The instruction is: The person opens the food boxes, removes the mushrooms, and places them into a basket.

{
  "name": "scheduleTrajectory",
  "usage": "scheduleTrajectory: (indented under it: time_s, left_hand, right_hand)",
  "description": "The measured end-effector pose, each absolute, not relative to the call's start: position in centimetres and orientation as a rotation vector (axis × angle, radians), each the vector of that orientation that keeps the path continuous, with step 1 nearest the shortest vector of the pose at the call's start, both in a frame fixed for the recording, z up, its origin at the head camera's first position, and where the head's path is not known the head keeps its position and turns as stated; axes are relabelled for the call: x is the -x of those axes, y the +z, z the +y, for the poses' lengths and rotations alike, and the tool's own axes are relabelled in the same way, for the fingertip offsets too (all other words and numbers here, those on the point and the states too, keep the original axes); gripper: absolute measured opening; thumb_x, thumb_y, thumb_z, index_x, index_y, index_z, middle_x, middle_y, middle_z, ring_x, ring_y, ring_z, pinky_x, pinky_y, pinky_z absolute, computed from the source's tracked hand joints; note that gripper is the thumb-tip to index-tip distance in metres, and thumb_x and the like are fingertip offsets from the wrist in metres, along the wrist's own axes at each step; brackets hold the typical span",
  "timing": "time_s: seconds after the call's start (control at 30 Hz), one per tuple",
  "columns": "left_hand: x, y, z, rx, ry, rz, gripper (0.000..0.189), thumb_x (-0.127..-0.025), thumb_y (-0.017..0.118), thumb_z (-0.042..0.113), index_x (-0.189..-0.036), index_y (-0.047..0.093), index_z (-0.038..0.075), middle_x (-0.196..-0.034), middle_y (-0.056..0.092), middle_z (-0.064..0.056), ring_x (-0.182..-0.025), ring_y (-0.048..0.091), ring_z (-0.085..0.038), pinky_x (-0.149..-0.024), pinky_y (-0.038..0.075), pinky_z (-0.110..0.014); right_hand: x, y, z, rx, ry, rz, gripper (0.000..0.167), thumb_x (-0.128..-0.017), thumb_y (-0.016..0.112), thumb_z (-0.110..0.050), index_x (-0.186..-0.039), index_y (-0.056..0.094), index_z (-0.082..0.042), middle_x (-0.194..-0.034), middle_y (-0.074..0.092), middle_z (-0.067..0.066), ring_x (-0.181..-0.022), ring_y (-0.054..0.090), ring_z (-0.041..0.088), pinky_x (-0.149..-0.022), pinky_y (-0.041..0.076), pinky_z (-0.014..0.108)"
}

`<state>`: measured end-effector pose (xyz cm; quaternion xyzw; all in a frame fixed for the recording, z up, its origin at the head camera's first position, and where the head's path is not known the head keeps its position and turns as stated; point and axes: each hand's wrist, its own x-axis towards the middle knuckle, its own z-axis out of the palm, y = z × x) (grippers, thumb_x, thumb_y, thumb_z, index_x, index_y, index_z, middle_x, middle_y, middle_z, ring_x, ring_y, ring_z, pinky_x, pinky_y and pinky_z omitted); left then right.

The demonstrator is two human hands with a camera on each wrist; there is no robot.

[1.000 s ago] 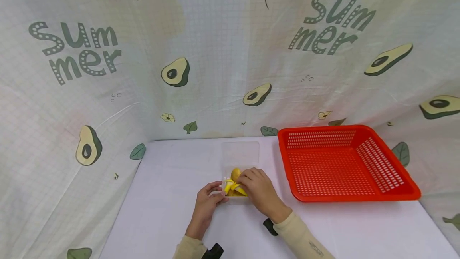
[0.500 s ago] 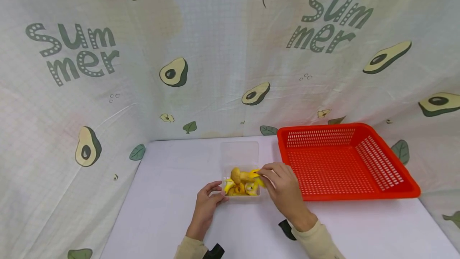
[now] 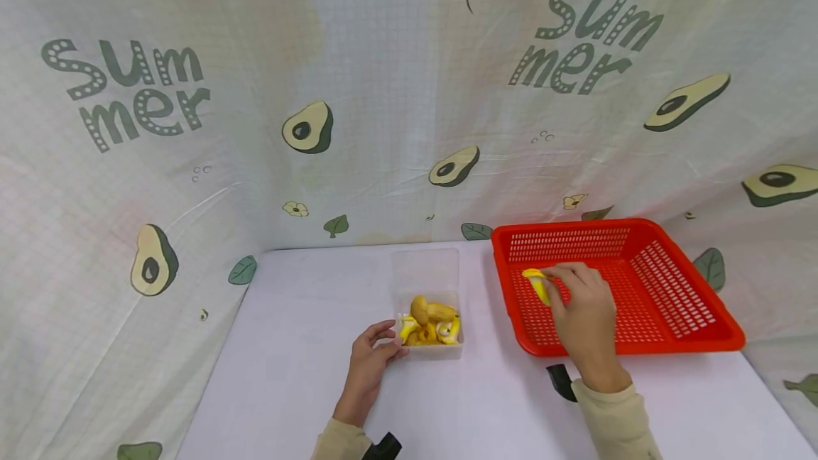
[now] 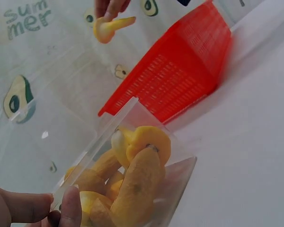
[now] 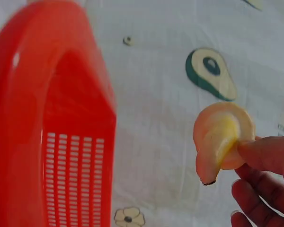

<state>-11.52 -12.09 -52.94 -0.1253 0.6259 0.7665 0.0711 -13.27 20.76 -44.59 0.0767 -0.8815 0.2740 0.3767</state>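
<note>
My right hand [image 3: 584, 311] pinches a yellow mushroom [image 3: 539, 285] between thumb and fingers, over the left part of the red basket [image 3: 693, 311]. In the right wrist view the mushroom [image 5: 222, 142] shows a pale rounded cap and a stem with a dark tip. My left hand [image 3: 371, 364] grips the left side of a clear plastic box [image 3: 434, 352], thumb near its front corner. Inside the box lie several yellow and brownish-yellow mushrooms [image 4: 139, 184], heaped together. Its clear lid [image 3: 424, 270] lies folded back behind it.
The red basket with slotted walls stands on the white-covered table [image 3: 287, 318], right of the box. A printed cloth [image 3: 377, 91] with avocados hangs behind the table and along its sides.
My right hand has lifted the yellow mushroom out of the box and carried it right, over the basket. The left hand has stayed at the box.
</note>
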Motion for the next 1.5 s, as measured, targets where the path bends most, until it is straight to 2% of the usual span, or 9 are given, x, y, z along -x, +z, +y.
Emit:
scheduleTrajectory:
  time_s: [0.17, 0.3, 0.5, 0.7, 0.87, 1.07, 1.5]
  left_hand:
    - [11.5, -53.0, -12.0, 0.392, 2.288, 1.886, 0.047, -0.096, 0.066, -0.013, -0.140, 0.052, -0.015, -0.112, 0.052, -0.013, -0.081, 0.066, -0.015, -0.081, 0.067, -0.030]
    - [11.5, -53.0, -12.1, 0.396, 2.282, 1.883, 0.047, -0.096, 0.067, -0.012, -0.140, 0.053, -0.015, -0.113, 0.052, -0.013, -0.082, 0.065, -0.015, -0.082, 0.067, -0.030]
    - [11.6, -52.9, -12.1, 0.374, 2.291, 1.879, 0.047, -0.097, 0.067, -0.010, -0.141, 0.051, -0.016, -0.114, 0.052, -0.014, -0.082, 0.064, -0.015, -0.082, 0.067, -0.029]
    - [11.8, -53.1, -12.1, 0.374, 2.296, 1.865, 0.047, -0.097, 0.066, -0.011, -0.141, 0.051, -0.016, -0.112, 0.052, -0.012, -0.084, 0.064, -0.015, -0.082, 0.067, -0.029]
    - [11.8, -53.0, -12.1, 0.373, 2.300, 1.859, 0.048, -0.097, 0.066, -0.011, -0.142, 0.050, -0.016, -0.112, 0.052, -0.011, -0.084, 0.063, -0.015, -0.082, 0.067, -0.029]
    - [11.8, -53.0, -12.1, 0.391, 2.292, 1.861, 0.047, -0.097, 0.066, -0.012, -0.141, 0.051, -0.015, -0.112, 0.053, -0.012, -0.084, 0.064, -0.015, -0.082, 0.067, -0.029]
    - [11.7, -52.9, -12.1, 0.369, 2.305, 1.865, 0.047, -0.096, 0.066, -0.013, -0.140, 0.051, -0.016, -0.112, 0.053, -0.012, -0.084, 0.065, -0.015, -0.081, 0.067, -0.029]
  right_hand:
    - [13.8, -44.8, 22.1, -0.155, 0.686, -2.304, 0.026, -0.080, 0.084, 0.013, -0.104, 0.076, 0.005, -0.103, 0.071, 0.022, -0.091, 0.061, 0.043, -0.076, 0.051, 0.056]
    - [13.9, -44.7, 22.5, -0.174, 0.692, -2.353, 0.028, -0.083, 0.083, 0.012, -0.108, 0.076, 0.003, -0.105, 0.070, 0.022, -0.092, 0.061, 0.042, -0.077, 0.053, 0.057]
    - [13.9, -44.7, 20.6, -0.325, 0.725, -2.379, 0.033, -0.080, 0.085, 0.011, -0.111, 0.076, 0.001, -0.106, 0.072, 0.017, -0.093, 0.064, 0.036, -0.077, 0.059, 0.054]
    - [13.7, -45.2, 17.1, -0.540, 0.736, -2.417, 0.033, -0.078, 0.089, 0.007, -0.107, 0.079, -0.004, -0.104, 0.073, 0.009, -0.096, 0.067, 0.028, -0.080, 0.064, 0.047]
    - [13.6, -46.4, 14.3, -0.667, 0.753, -2.465, 0.030, -0.079, 0.091, 0.001, -0.106, 0.079, -0.009, -0.103, 0.072, 0.003, -0.096, 0.068, 0.023, -0.084, 0.065, 0.042]
    - [13.7, -47.9, 11.4, -0.778, 0.798, -2.491, 0.032, -0.078, 0.092, 0.000, -0.106, 0.079, -0.010, -0.103, 0.072, -0.002, -0.095, 0.067, 0.019, -0.084, 0.063, 0.039]
    - [14.3, -50.0, 7.2, -0.897, 0.848, -2.520, 0.033, -0.080, 0.092, -0.004, -0.111, 0.079, -0.008, -0.109, 0.073, 0.000, -0.098, 0.066, 0.019, -0.085, 0.061, 0.037]
